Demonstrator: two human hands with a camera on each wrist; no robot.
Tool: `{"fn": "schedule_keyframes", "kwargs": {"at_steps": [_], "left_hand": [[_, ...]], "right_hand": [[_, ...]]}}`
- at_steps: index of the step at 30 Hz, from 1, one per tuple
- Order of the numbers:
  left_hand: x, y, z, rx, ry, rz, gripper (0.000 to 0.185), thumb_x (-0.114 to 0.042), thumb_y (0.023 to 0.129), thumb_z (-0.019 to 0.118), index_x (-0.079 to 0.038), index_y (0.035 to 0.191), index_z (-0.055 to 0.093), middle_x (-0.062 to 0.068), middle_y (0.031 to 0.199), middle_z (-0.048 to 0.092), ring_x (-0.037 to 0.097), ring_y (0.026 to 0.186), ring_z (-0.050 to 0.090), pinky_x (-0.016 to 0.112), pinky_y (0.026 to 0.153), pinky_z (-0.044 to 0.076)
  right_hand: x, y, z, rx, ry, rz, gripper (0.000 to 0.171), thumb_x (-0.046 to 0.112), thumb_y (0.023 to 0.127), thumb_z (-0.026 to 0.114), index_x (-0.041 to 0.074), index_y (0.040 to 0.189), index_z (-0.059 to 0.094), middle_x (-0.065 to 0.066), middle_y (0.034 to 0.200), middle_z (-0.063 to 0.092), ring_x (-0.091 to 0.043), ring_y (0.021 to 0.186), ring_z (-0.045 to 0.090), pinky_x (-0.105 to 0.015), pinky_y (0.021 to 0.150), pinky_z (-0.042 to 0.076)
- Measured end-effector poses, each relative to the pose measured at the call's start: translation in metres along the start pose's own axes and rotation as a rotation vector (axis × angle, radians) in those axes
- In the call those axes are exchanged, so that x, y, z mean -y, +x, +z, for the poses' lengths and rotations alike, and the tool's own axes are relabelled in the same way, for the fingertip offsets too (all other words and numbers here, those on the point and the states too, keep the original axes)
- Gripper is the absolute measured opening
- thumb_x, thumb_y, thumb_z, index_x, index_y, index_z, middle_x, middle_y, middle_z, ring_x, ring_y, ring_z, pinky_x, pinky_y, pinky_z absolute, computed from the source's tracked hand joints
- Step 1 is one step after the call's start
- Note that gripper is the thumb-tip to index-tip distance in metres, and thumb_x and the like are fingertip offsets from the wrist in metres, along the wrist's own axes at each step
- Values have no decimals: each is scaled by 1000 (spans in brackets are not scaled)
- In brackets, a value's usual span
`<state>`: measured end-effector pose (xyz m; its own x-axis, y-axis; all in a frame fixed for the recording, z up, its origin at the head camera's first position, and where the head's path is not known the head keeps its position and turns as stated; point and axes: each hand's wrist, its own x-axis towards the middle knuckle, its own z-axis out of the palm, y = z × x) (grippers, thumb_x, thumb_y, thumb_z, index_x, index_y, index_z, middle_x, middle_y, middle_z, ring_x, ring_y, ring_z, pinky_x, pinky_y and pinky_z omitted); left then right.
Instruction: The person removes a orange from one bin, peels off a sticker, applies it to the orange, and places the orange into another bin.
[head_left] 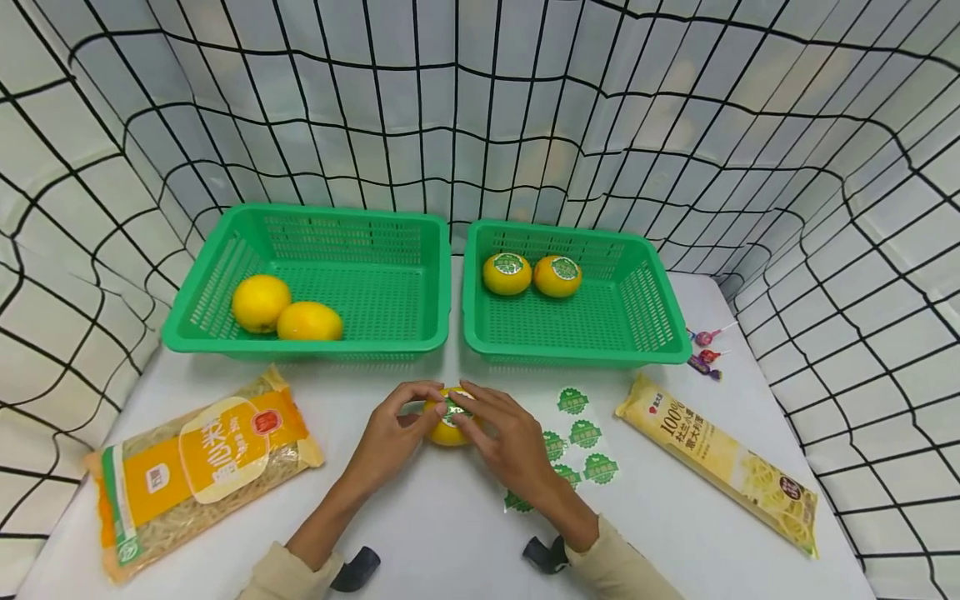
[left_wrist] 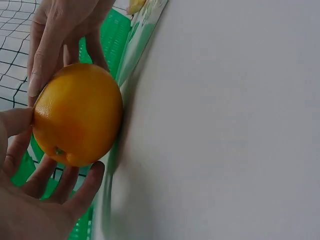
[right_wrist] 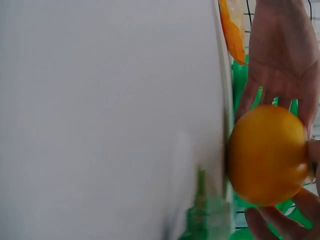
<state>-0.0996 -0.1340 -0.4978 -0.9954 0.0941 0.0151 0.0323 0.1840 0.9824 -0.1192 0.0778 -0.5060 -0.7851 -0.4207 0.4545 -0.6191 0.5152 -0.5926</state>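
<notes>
As I look down through the head view, a green basket [head_left: 375, 347] with two yellow fruits [head_left: 261, 303] fills the upper left, and a smaller basket [head_left: 555, 357] with two labelled fruits [head_left: 557, 277] sits right of it. An orange bag [head_left: 210, 471] lies lower left, a noodle packet [head_left: 727, 467] lower right; the right hand [head_left: 517, 433] partly blocks my sight of green stickers [head_left: 585, 433]. Just below centre, its grip and the left hand's [head_left: 397, 433] are both clamped round a fruit [head_left: 446, 433]: smooth, yellow-orange, its green-and-white label [head_left: 454, 410] partly hidden by fingers.
</notes>
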Motion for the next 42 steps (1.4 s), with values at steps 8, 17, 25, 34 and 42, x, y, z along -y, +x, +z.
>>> {"fn": "schedule_keyframes", "kwargs": {"at_steps": [8,17,25,34,42], "left_hand": [[-1,-2,2,-18,-64,-106,25,-28,102,75,-8,117,73,4,144,65,25,136,55,38,109,51],[-1,0,-1,-18,-180,-234,32,-27,101,75,-3,120,71,5,146,63,23,138,52,19,99,50],[-1,-2,-1,-14,-139,-220,29,-28,100,76,-6,118,72,3,145,63,22,139,52,25,107,45],[3,-1,4,-49,-170,-226,30,-29,100,77,-6,119,73,3,143,66,20,140,53,19,104,46],[1,1,3,-56,-260,-289,35,-27,104,72,-2,128,67,6,146,63,18,136,54,17,100,51]], "right_hand": [[-2,-9,4,58,242,207,36,28,109,63,20,144,68,-10,158,55,-25,137,61,-36,93,60],[3,-2,2,102,456,414,37,36,113,54,25,146,66,-6,160,53,-24,149,49,-52,109,52],[4,5,-1,122,619,486,33,28,110,61,20,140,71,-5,155,57,-23,150,47,-52,120,41],[-7,1,1,87,376,263,30,24,111,59,23,138,73,1,153,60,-23,145,52,-49,116,46],[-8,-4,-2,189,-145,82,46,37,114,49,36,160,48,2,161,52,-30,147,49,-56,102,55]]}}
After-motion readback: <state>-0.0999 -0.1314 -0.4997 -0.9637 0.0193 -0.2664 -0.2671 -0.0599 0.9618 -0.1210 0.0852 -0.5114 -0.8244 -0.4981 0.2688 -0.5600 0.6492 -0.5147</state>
